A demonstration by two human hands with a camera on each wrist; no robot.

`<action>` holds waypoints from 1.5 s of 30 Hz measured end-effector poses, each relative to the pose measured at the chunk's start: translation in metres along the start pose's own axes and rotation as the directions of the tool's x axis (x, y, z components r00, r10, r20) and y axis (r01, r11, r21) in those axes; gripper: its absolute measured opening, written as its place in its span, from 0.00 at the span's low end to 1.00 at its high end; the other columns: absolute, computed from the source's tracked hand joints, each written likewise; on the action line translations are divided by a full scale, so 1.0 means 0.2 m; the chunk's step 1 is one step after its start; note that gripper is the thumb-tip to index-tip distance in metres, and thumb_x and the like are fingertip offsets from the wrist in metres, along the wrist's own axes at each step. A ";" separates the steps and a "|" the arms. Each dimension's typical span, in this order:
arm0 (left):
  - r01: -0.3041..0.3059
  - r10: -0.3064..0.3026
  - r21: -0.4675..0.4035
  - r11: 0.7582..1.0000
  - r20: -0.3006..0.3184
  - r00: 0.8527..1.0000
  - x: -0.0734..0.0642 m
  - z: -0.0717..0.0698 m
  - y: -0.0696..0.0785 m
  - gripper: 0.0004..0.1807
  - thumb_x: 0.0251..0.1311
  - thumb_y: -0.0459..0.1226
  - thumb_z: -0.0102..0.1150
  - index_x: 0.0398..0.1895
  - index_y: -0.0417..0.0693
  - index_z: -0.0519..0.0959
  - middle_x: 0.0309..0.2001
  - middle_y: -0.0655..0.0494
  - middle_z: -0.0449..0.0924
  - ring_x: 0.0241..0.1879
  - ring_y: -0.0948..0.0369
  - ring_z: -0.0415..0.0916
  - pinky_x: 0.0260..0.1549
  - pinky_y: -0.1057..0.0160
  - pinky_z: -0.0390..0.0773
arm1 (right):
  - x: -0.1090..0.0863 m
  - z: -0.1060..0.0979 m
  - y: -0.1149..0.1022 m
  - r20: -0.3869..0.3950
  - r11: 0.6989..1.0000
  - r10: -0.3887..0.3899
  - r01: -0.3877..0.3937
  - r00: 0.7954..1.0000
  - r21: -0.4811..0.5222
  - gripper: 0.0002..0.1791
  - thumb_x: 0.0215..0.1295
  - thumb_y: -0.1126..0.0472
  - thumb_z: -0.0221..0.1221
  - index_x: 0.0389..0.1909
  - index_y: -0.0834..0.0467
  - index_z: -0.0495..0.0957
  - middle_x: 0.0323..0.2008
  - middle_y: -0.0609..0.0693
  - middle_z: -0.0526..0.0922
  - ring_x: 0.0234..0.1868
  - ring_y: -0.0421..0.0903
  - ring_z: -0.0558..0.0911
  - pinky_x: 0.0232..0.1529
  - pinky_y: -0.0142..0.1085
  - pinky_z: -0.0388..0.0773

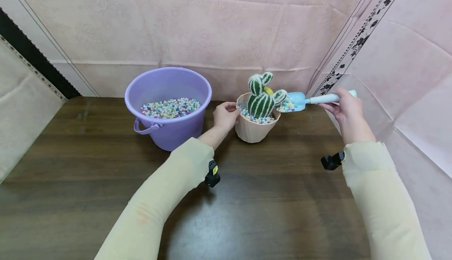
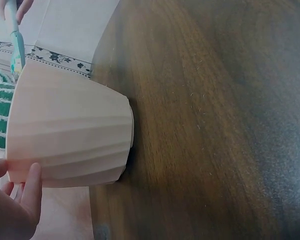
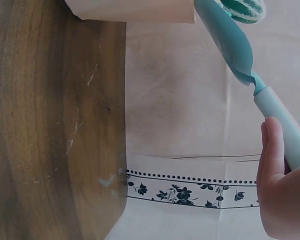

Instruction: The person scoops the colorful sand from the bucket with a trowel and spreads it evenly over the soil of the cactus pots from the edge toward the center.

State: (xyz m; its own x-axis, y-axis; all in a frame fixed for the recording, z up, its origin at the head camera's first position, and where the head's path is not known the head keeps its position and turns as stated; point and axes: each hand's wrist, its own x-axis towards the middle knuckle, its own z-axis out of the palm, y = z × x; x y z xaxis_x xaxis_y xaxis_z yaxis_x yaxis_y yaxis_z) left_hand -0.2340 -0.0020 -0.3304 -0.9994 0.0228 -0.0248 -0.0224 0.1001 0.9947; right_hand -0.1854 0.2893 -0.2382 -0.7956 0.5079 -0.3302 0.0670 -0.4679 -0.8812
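Note:
My right hand (image 1: 347, 114) grips the pale handle of a light blue toy shovel (image 1: 298, 101). Colourful beads (image 1: 286, 105) lie in its scoop, which is at the right rim of a beige ribbed plant pot (image 1: 252, 131). In the pot stands a knitted cactus (image 1: 260, 103), green with white stripes, with small pastel beads around its base. The left hand (image 1: 226, 117) pinches the pot's left rim, thumb on the outside in the left wrist view. From the right wrist view, the shovel's underside (image 3: 232, 40) slants up to the pot's edge.
Left of the pot stands a purple bucket (image 1: 176, 134), partly filled with pastel beads (image 1: 171, 108), its handle hanging at the front. Behind the brown wooden table (image 1: 268, 197) hangs a pink cloth (image 1: 219, 28); another cloth with a floral border closes off the right side.

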 end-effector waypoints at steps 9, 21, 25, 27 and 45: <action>0.004 -0.004 0.013 1.000 -0.005 1.000 0.00 -0.01 0.01 0.15 0.58 0.32 0.59 0.49 0.38 0.79 0.44 0.43 0.82 0.25 0.65 0.74 0.27 0.68 0.83 | -0.01 0.02 0.00 0.014 0.996 -0.070 0.070 0.997 -0.052 0.12 0.58 0.72 0.52 0.37 0.59 0.59 0.24 0.53 0.72 0.20 0.47 0.83 0.30 0.38 0.85; 0.023 -0.023 0.016 1.000 -0.007 1.000 -0.01 0.01 0.01 0.15 0.59 0.33 0.58 0.50 0.39 0.78 0.44 0.43 0.82 0.27 0.64 0.75 0.30 0.66 0.84 | -0.02 0.04 -0.02 0.038 0.993 -0.095 0.098 0.995 -0.068 0.12 0.60 0.70 0.55 0.37 0.58 0.60 0.31 0.53 0.71 0.21 0.46 0.83 0.31 0.39 0.85; 0.009 -0.008 0.017 1.000 -0.038 0.999 -0.03 0.01 0.01 0.18 0.57 0.33 0.60 0.51 0.37 0.77 0.46 0.42 0.82 0.35 0.58 0.80 0.37 0.63 0.84 | -0.01 0.04 -0.02 0.037 0.992 -0.100 0.103 0.994 -0.074 0.12 0.59 0.70 0.54 0.36 0.58 0.60 0.31 0.52 0.70 0.22 0.45 0.83 0.30 0.39 0.85; -0.003 0.005 0.044 0.999 -0.055 0.998 -0.05 0.02 0.01 0.20 0.54 0.33 0.61 0.51 0.36 0.76 0.46 0.42 0.82 0.42 0.55 0.80 0.42 0.62 0.83 | -0.01 0.04 -0.02 0.037 0.992 -0.100 0.102 0.994 -0.077 0.13 0.59 0.70 0.55 0.37 0.58 0.60 0.33 0.52 0.69 0.22 0.45 0.83 0.30 0.39 0.85; -0.004 0.014 0.085 0.996 -0.110 0.994 -0.01 0.04 -0.03 0.17 0.51 0.35 0.65 0.44 0.40 0.77 0.40 0.47 0.83 0.41 0.58 0.80 0.41 0.67 0.81 | -0.02 0.04 -0.03 0.051 0.991 -0.118 0.121 0.992 -0.057 0.12 0.58 0.71 0.56 0.36 0.59 0.62 0.33 0.52 0.70 0.23 0.46 0.83 0.30 0.40 0.85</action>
State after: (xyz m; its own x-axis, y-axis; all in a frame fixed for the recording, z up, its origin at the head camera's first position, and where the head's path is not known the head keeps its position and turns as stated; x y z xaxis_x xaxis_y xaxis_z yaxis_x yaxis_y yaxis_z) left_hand -0.2309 0.0048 -0.3375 -0.9964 -0.0854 0.0001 -0.0157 0.1845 0.9827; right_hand -0.1866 0.2847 -0.2290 -0.8274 0.5225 -0.2061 0.0045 -0.3608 -0.9326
